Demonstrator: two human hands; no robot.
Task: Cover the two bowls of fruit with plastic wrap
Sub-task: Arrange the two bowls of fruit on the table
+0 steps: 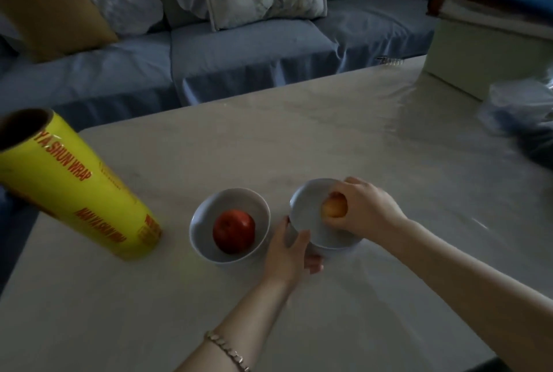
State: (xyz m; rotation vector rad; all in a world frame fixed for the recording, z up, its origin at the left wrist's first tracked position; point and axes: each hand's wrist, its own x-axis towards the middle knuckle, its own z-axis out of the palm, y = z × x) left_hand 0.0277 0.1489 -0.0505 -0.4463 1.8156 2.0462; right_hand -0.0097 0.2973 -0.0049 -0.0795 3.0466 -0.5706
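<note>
The yellow roll of plastic wrap [74, 189] is bearing red lettering that reads "SHUN WRAP" along its side, preceded by letters resembling "YA"; the same wording is repeating lower on the roll, where it is appearing upside down and blurred. The roll is standing tilted on the table [359, 138], well apart from both hands, to the left of the left fingers.

The left hand [288, 252] is cupping the near outer wall of the right bowl [311, 222], with the thumb and fingers [302, 238] partly curled and pressing against it. The right hand [365, 207] is reaching into the same bowl from above, its fingers closing around an orange-yellow fruit [333, 205] and touching it on its right side. This bowl is tilting toward the left fingers.

The left bowl [230, 225] is sitting just left of the left thumb, not touching it, and is holding a red apple [234, 231]. A chain bracelet [227, 349] is circling the left wrist.
</note>
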